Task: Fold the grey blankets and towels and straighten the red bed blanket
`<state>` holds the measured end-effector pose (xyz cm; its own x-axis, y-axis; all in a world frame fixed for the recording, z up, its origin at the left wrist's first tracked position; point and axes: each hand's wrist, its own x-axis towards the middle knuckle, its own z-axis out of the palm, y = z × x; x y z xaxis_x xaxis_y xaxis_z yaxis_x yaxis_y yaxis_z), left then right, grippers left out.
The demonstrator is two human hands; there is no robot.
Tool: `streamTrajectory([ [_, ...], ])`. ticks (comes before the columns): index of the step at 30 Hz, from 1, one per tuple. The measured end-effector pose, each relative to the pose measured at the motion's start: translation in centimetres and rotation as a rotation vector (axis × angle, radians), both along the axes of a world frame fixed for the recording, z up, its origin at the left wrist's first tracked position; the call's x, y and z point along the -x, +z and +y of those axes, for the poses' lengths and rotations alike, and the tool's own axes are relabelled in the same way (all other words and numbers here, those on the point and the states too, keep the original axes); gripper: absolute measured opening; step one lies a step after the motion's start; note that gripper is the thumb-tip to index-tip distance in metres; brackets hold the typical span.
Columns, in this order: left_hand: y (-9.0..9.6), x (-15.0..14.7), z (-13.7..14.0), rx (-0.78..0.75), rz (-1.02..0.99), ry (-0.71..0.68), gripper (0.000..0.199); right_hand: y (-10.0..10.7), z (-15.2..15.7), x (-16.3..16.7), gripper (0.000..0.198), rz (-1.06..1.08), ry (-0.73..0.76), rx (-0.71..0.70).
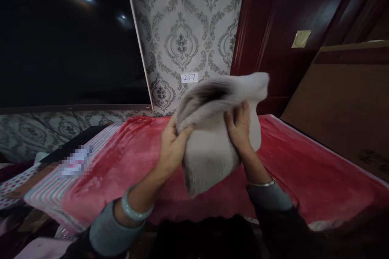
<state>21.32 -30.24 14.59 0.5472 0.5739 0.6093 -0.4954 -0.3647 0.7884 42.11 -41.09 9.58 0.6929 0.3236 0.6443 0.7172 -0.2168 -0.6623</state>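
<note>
A light grey and white piece of soft cloth (212, 145), folded over, hangs in the air above the red blanket (139, 162). Motion blurs its upper edge, and a dark opening or fold shows near the top. Its exact kind I cannot make out. My left hand (173, 141) grips the cloth's left edge, thumb on the near face and the other fingers mostly hidden behind. My right hand (240, 127) holds the cloth at its right side, with blurred fingers pressed against the upper part.
The red blanket lies over a striped cloth (51, 194) on a table. A blurred-out packet (75, 162) sits at the left. Behind are a large dark screen (67, 40), a patterned wall (182, 20) with a "277" label (189, 77), and a cardboard panel (343, 105) at right.
</note>
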Motion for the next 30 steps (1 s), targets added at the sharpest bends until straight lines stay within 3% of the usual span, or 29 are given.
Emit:
streamTrajectory([
  [2,-4.3,-0.5,2.0,0.401,0.035,-0.024,0.030,-0.3,2.1,-0.7,0.065,-0.101,-0.061,0.308],
  [5,-11.5,-0.4,4.1,0.968,0.271,0.027,0.015,-4.9,4.8,-0.8,0.057,0.004,0.083,0.839],
  [7,-15.0,0.2,4.8,1.072,0.336,0.037,0.009,-9.0,5.5,-0.5,0.056,0.034,0.125,1.013],
  [9,-17.0,0.8,5.1,1.088,0.334,0.000,0.012,-12.1,5.4,-0.2,0.057,-0.014,0.076,1.018],
  [12,-17.8,1.1,5.6,1.109,0.335,-0.057,0.016,-13.8,4.6,-0.3,0.057,-0.054,0.055,0.999],
  [23,-18.4,3.8,3.7,1.085,0.298,-0.239,0.037,-15.1,2.5,2.1,0.059,-0.013,0.110,0.971],
  [26,-18.7,4.6,3.6,1.110,0.291,-0.286,0.031,-14.6,2.4,3.8,0.056,-0.012,0.228,0.888],
  [30,-19.1,4.8,3.8,1.116,0.288,-0.332,0.032,-13.2,2.3,7.8,0.057,-0.093,0.565,0.724],
])
